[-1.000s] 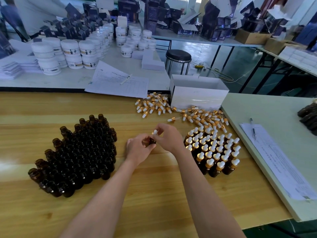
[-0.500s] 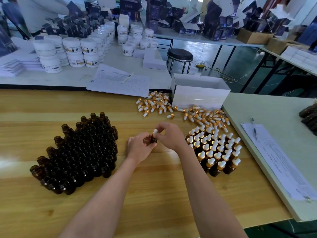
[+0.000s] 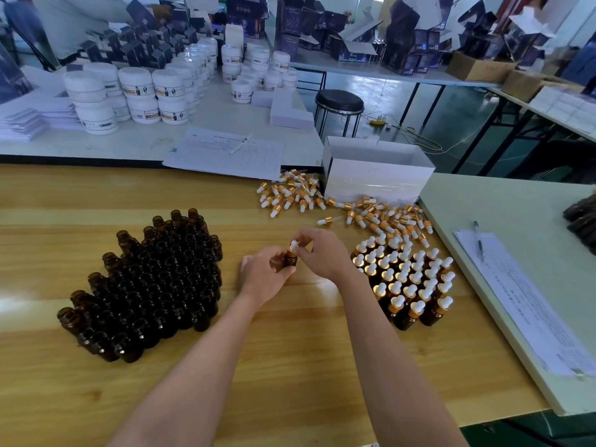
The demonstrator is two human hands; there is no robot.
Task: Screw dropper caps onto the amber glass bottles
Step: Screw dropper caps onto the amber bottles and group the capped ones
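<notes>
Amber bottle [image 3: 290, 261] sits half hidden in left hand [image 3: 263, 274] grip; right hand [image 3: 322, 253] pinches its dropper cap [image 3: 293, 247].

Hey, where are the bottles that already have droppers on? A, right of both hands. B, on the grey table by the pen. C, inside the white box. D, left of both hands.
A: the capped bottles stand clustered right of the right hand, which pinches a dropper cap on the bottle that the left hand holds; the uncapped bottles stand to the left.
</notes>
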